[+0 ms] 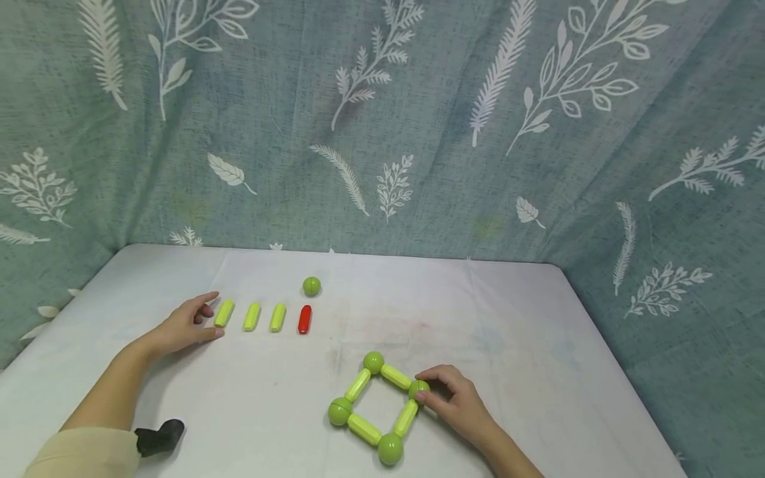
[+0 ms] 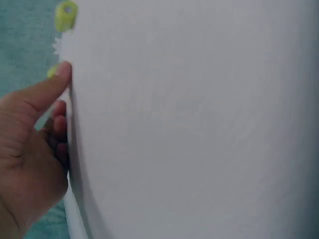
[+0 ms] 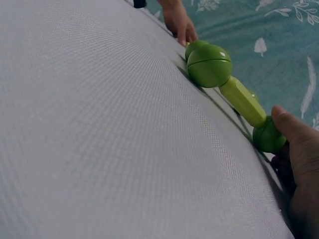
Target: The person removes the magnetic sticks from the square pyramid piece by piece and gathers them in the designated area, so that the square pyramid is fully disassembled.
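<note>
My right hand (image 1: 457,401) pinches a green ball (image 3: 268,135) between thumb and fingers. That ball forms the right corner of a flat square frame of yellow-green rods (image 1: 363,429) joined by green balls (image 1: 390,449), lying on the table. At the left, my left hand (image 1: 184,324) rests beside the leftmost loose yellow-green rod (image 1: 224,313). Its thumb and forefinger are spread on either side of that rod's near and far ends. In the left wrist view, the thumb of the left hand (image 2: 35,129) partly covers a yellow-green piece.
Right of that rod stand two more yellow-green rods (image 1: 252,317) and a red rod (image 1: 305,319) in a row. A loose green ball (image 1: 311,286) lies behind the red one. White cloth covers the table (image 1: 508,332); a patterned green curtain (image 1: 382,179) hangs behind and beside it.
</note>
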Demonstrator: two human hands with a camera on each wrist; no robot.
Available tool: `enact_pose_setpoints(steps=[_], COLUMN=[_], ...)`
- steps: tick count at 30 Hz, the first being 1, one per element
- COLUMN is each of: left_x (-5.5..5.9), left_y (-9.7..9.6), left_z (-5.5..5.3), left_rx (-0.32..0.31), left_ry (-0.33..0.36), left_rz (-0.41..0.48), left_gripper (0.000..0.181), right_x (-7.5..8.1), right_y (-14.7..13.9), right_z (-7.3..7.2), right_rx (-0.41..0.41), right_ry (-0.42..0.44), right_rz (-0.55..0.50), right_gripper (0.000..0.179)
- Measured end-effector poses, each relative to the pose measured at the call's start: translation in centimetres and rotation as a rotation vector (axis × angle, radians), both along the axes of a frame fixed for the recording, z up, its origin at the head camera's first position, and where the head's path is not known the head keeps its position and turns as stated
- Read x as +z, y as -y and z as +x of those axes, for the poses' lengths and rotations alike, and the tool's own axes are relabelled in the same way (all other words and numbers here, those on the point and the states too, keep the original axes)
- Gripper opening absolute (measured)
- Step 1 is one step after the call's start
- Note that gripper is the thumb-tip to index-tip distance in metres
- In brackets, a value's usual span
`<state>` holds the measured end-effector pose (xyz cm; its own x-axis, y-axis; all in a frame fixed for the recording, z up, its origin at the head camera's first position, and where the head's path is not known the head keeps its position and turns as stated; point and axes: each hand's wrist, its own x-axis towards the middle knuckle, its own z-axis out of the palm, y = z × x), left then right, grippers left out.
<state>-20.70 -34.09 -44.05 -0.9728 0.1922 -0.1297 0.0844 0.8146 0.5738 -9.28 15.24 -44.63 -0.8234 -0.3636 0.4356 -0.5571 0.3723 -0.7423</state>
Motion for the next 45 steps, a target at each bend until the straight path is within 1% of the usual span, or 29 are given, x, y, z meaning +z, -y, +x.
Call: enact_pose_setpoints(steps=[3, 5, 8, 10, 11, 13, 15, 17, 20, 22, 25, 29, 32, 35, 36, 38, 40, 42, 43, 45], left_x=[-0.5, -1.1, -1.8, -2.3, -2.5, -2.6, -2.6, -2.5, -2.3, -2.2, -2.3, -2.5, -2.6, -2.6, -2.4, -1.7, -1.4, -1.5, -1.8, -2.6], left_y=[-0.6, -1.3, -2.4, -3.0, -3.4, -4.1, -5.0, -6.0, -7.7, -8.8, -10.3, -12.0, -13.4, -15.0, -15.7, -16.9, -17.9, -18.7, -18.9, -19.2], left_z=[1.7, 3.1, 5.2, 6.5, 7.0, 8.0, 8.7, 9.1, 9.4, 9.5, 9.3, 9.2, 9.2, 9.3, 9.3, 9.6, 9.7, 9.7, 9.7, 9.5], left_rx=[0.064, 0.102, 0.126, 0.114, 0.098, 0.041, -0.035, -0.121, -0.232, -0.289, -0.367, -0.422, -0.462, -0.533, -0.557, -0.604, -0.634, -0.652, -0.655, -0.648], left_ry=[-0.065, -0.142, -0.278, -0.374, -0.407, -0.446, -0.445, -0.417, -0.368, -0.332, -0.308, -0.282, -0.252, -0.244, -0.246, -0.25, -0.249, -0.247, -0.244, -0.246], left_rz=[-0.003, 0.009, 0.091, 0.145, 0.176, 0.231, 0.3, 0.371, 0.449, 0.477, 0.494, 0.515, 0.523, 0.544, 0.552, 0.582, 0.598, 0.584, 0.571, 0.532], left_gripper=[0.091, 0.09, 0.086, 0.082, 0.081, 0.078, 0.074, 0.069, 0.064, 0.062, 0.061, 0.06, 0.057, 0.053, 0.051, 0.048, 0.045, 0.043, 0.043, 0.043], right_x=[0.0, 0.1, 0.3, 0.4, 0.5, 0.5, 0.4, 0.4, 0.3, 0.3, 0.3, 0.3, 0.3, 0.4, 0.4, 0.4, 0.4, 0.3, 0.2, 0.1], right_y=[0.1, 0.2, 0.1, 0.1, 0.1, 0.1, 0.1, 0.0, 0.1, 0.1, 0.1, 0.0, 0.0, -0.1, -0.2, -0.2, -0.2, -0.2, -0.2, -0.1], right_z=[0.0, 0.0, 0.1, 0.2, 0.2, 0.2, 0.3, 0.3, 0.2, 0.2, 0.2, 0.3, 0.4, 0.5, 0.5, 0.6, 0.5, 0.4, 0.4, 0.3], right_rx=[0.0, -0.005, -0.017, -0.019, -0.019, -0.022, -0.024, -0.031, -0.036, -0.043, -0.051, -0.049, -0.045, -0.046, -0.045, -0.043, -0.043, -0.039, -0.038, -0.035], right_ry=[-0.003, 0.004, 0.011, 0.014, 0.014, 0.012, 0.007, 0.008, 0.02, 0.025, 0.031, 0.038, 0.039, 0.036, 0.038, 0.039, 0.035, 0.038, 0.038, 0.042], right_rz=[0.003, 0.007, 0.013, 0.015, 0.017, 0.018, 0.018, 0.021, 0.03, 0.036, 0.039, 0.037, 0.035, 0.034, 0.033, 0.033, 0.035, 0.031, 0.029, 0.026], right_gripper=[0.021, 0.021, 0.021, 0.021, 0.021, 0.021, 0.021, 0.021, 0.021, 0.021, 0.021, 0.021, 0.021, 0.021, 0.021, 0.021, 0.021, 0.02, 0.02, 0.02])
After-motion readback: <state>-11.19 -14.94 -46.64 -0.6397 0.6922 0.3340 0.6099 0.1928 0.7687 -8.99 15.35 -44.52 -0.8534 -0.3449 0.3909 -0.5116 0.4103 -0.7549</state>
